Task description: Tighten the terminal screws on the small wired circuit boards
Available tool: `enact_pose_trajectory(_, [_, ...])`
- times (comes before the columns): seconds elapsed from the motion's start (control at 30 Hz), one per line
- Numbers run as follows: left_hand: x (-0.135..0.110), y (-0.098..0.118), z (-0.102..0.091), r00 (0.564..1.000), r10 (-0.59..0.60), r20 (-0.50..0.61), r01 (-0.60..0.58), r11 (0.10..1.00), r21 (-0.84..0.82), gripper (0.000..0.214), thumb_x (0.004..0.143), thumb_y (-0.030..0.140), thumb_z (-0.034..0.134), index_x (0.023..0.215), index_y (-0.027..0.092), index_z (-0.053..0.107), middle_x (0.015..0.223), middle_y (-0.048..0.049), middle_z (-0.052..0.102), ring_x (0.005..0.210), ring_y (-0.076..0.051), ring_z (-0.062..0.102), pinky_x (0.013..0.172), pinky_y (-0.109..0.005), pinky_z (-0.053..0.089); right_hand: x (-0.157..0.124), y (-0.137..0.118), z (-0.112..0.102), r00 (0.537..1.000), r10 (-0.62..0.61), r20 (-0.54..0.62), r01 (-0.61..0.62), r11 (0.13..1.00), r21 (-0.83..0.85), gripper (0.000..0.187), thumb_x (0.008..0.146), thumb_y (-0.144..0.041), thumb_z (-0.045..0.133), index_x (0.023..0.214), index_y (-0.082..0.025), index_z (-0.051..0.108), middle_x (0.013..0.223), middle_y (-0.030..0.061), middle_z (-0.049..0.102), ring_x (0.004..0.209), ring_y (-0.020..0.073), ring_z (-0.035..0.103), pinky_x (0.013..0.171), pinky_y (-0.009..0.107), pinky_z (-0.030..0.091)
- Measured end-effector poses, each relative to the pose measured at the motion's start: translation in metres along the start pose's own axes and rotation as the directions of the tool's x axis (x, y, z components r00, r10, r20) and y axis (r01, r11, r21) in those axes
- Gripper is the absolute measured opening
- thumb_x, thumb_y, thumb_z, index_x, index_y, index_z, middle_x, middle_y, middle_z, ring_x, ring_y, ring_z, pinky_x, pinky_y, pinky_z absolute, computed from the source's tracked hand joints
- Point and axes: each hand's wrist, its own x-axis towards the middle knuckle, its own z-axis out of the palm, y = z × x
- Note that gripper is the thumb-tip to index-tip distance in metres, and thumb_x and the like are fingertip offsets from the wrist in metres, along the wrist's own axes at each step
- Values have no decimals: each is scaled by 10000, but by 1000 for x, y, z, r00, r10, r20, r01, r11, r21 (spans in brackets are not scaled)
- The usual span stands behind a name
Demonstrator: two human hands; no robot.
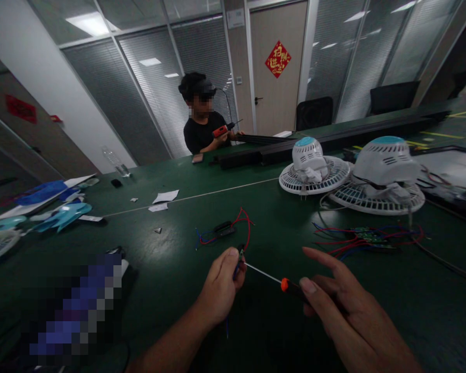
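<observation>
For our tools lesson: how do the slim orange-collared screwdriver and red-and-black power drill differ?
The screwdriver is nearer, its shaft pointing left in the picture; the drill is farther, its bit pointing right. The wearer's right hand holds the screwdriver; the person opposite holds the drill. Both are handheld.

Long dark-green surface [159,280] across the foreground, dull sheen on it. Beyond it, a pale wooden door [275,106], shut; black lever handle [258,100], red diamond-shaped paper with gold characters [278,59]. Glass partitions with grey slatted blinds [155,90] flank it; from where I stand, white rectangular light patches [150,61] show in the panes. Plain white wall [48,88] to the left. Black rounded-back chair [314,115] and wider black-backed chair [395,98] at the far side.
</observation>
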Motion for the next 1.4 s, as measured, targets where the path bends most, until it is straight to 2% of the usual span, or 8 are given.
enact_pose_trajectory(0.2, [-1, 0, 1, 1000, -11, -29, 12, 1000, 24, 367, 649, 512, 622, 709, 157, 553, 466, 61, 443, 395, -63, 369, 381, -177, 263, -3, 5, -1, 991, 135, 0, -135, 990, 44, 474, 860, -499, 324, 1259, -255, 406, 754, 31, 685, 616, 170, 657, 465, 261, 504])
enact_pose_trajectory(0.3, [1, -1, 0, 1000, -11, -26, 12, 999, 34, 378, 658, 524, 606, 717, 155, 544, 475, 59, 452, 388, -56, 359, 371, -173, 246, -4, 7, -2, 985, 171, 2, -170, 984, 46, 484, 861, -507, 312, 1258, -249, 409, 820, 58, 688, 635, 180, 667, 469, 269, 512])
enact_pose_trajectory(0.53, [1, 0, -1, 1000, 7, 22, -8, 998, 67, 365, 695, 515, 574, 686, 152, 539, 474, 65, 434, 382, -47, 341, 370, -170, 242, 0, 3, 0, 998, -68, -14, 67, 996, -50, 447, 867, -405, 385, 1257, -196, 329, 661, -5, 652, 595, 154, 643, 515, 247, 495])
enact_pose_trajectory(0.73, [1, 0, 0, 1000, 5, -14, -5, 999, 34, 342, 689, 492, 590, 702, 153, 548, 491, 58, 446, 394, -59, 364, 371, -177, 240, -1, 1, -4, 997, -73, 3, 73, 993, -97, 435, 867, -398, 392, 1245, -202, 304, 754, 23, 675, 592, 160, 633, 516, 270, 489])
enact_pose_trajectory(0.9, [1, -2, -2, 1000, 13, 10, -13, 999, 43, 333, 713, 485, 569, 694, 153, 538, 488, 62, 435, 374, -50, 332, 362, -179, 220, 0, -1, -4, 993, -103, -57, 96, 988, -123, 432, 837, -405, 441, 1212, -193, 408, 862, 64, 698, 691, 188, 654, 566, 288, 503])
enact_pose_trajectory(1.1, [1, -4, -1, 999, 12, -36, -10, 999, 48, 347, 700, 497, 582, 674, 152, 555, 514, 50, 468, 412, -57, 384, 385, -175, 259, -3, 6, 1, 976, -124, -181, 90, 979, -185, 447, 801, -455, 445, 1153, -206, 562, 590, 29, 657, 556, 195, 626, 466, 288, 466])
enact_pose_trajectory(1.3, [1, -2, -1, 999, 4, -47, -3, 999, 33, 356, 670, 500, 615, 713, 150, 561, 497, 57, 452, 397, -57, 379, 369, -176, 242, -6, 9, 4, 982, -93, -162, 62, 981, -184, 472, 798, -450, 443, 1181, -195, 545, 513, 1, 613, 471, 168, 587, 415, 266, 428])
enact_pose_trajectory(1.4, [0, -1, -1, 1000, 13, -10, -13, 1000, 27, 363, 672, 508, 611, 690, 149, 556, 495, 56, 449, 389, -53, 369, 365, -175, 237, -4, 5, 3, 994, -63, -88, 50, 988, -149, 459, 827, -423, 418, 1213, -189, 499, 507, -15, 599, 450, 156, 578, 408, 259, 418])
